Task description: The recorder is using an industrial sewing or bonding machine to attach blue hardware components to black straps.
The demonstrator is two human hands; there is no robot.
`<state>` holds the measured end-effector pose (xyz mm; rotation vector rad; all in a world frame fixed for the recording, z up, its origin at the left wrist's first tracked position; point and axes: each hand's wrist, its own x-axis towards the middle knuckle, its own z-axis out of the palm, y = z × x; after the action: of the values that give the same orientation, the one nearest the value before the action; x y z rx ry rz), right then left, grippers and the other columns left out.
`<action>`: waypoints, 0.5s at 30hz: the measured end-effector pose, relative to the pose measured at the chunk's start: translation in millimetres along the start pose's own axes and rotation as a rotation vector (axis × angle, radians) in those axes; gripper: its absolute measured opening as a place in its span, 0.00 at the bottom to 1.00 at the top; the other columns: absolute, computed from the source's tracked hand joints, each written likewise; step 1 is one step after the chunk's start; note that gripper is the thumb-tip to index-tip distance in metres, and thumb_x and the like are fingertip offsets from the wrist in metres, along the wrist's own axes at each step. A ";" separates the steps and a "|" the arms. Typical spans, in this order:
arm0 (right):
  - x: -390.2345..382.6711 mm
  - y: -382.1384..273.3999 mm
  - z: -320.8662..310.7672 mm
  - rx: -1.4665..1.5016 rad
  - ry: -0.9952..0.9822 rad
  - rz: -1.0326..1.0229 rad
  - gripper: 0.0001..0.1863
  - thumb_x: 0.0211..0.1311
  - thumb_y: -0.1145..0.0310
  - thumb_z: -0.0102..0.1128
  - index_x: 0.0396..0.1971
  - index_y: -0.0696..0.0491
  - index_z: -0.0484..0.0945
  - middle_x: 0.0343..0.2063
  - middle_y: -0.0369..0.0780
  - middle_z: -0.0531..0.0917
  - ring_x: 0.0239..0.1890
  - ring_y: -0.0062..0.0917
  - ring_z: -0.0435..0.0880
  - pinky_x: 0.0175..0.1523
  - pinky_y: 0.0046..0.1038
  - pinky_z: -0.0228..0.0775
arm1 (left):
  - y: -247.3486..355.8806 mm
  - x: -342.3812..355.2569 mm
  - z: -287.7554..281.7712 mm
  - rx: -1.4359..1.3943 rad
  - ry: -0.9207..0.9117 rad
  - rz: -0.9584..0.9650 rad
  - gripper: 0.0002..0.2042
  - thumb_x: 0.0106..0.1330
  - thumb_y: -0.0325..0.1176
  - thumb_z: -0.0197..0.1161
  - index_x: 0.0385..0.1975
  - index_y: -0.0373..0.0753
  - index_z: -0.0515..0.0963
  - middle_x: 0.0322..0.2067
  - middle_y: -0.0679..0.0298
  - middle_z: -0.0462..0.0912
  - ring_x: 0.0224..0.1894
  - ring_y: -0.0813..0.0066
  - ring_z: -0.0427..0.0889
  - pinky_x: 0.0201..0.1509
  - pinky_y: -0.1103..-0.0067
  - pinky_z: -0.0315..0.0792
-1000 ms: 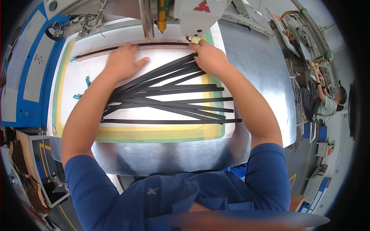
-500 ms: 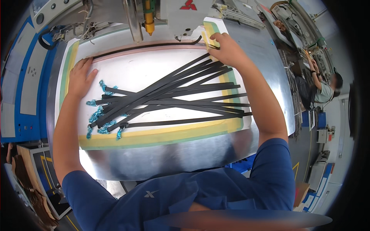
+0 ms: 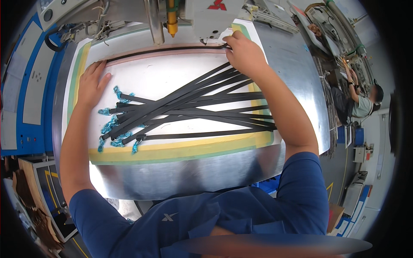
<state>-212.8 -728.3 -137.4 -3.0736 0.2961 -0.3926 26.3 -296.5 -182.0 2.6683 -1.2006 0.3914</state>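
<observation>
A single black strap (image 3: 167, 49) lies along a pink strip (image 3: 180, 53) at the far side of the white work board (image 3: 142, 77). My left hand (image 3: 91, 84) rests flat by the strap's left end, fingertips touching it and thumb apart. At the other end, my right hand (image 3: 246, 53) pinches the strap between thumb and fingers. Between my arms, a pile of black straps (image 3: 180, 101) lies crossed over one another. Their left ends carry metal clips (image 3: 109, 124) in blue wrapping.
Over the far edge hang a machine head (image 3: 211, 23), a brass-coloured nozzle (image 3: 172, 29) and a metal cylinder (image 3: 154, 26). Yellow and green tape (image 3: 180, 154) borders the board on a metal table (image 3: 193, 180). A blue cabinet (image 3: 38, 103) stands left; another person (image 3: 363, 101) sits far right.
My right hand has moved slightly left and away from me, closing on the strap's right end. That end, raised and curved before, now lies lower along the pink strip. My left hand stays.
</observation>
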 end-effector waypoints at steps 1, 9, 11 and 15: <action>-1.9 -0.5 -2.2 0.006 -0.040 -0.035 0.21 0.66 0.71 0.60 0.59 0.51 0.79 0.48 0.46 0.82 0.49 0.43 0.84 0.53 0.41 0.78 | 1.0 1.4 -0.7 -0.005 -0.007 0.001 0.26 0.74 0.45 0.57 0.67 0.39 0.75 0.66 0.52 0.76 0.69 0.50 0.71 0.73 0.63 0.62; -5.5 -21.0 2.7 -0.102 -0.402 0.129 0.29 0.67 0.75 0.49 0.70 0.47 0.72 0.38 0.44 0.89 0.42 0.39 0.90 0.46 0.41 0.82 | -4.7 0.5 3.9 0.014 0.012 0.021 0.26 0.74 0.47 0.57 0.66 0.39 0.75 0.65 0.54 0.77 0.68 0.52 0.72 0.72 0.63 0.63; -5.4 -22.3 -2.8 -0.130 -0.440 0.161 0.30 0.69 0.75 0.46 0.72 0.48 0.70 0.39 0.45 0.89 0.42 0.39 0.90 0.45 0.42 0.83 | -6.8 1.0 5.7 0.005 0.004 0.023 0.26 0.74 0.46 0.57 0.66 0.39 0.75 0.65 0.54 0.77 0.68 0.52 0.72 0.72 0.63 0.63; -14.3 -1.7 9.3 -0.203 -0.365 0.189 0.30 0.70 0.75 0.45 0.72 0.47 0.70 0.40 0.46 0.89 0.43 0.39 0.90 0.46 0.41 0.83 | -3.5 3.2 2.9 -0.014 -0.026 0.019 0.26 0.74 0.46 0.57 0.67 0.39 0.75 0.65 0.53 0.76 0.69 0.52 0.71 0.72 0.63 0.62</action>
<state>-223.8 -723.8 -149.9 -3.1841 0.6366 0.2172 31.4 -297.3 -184.0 2.6601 -1.2323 0.3502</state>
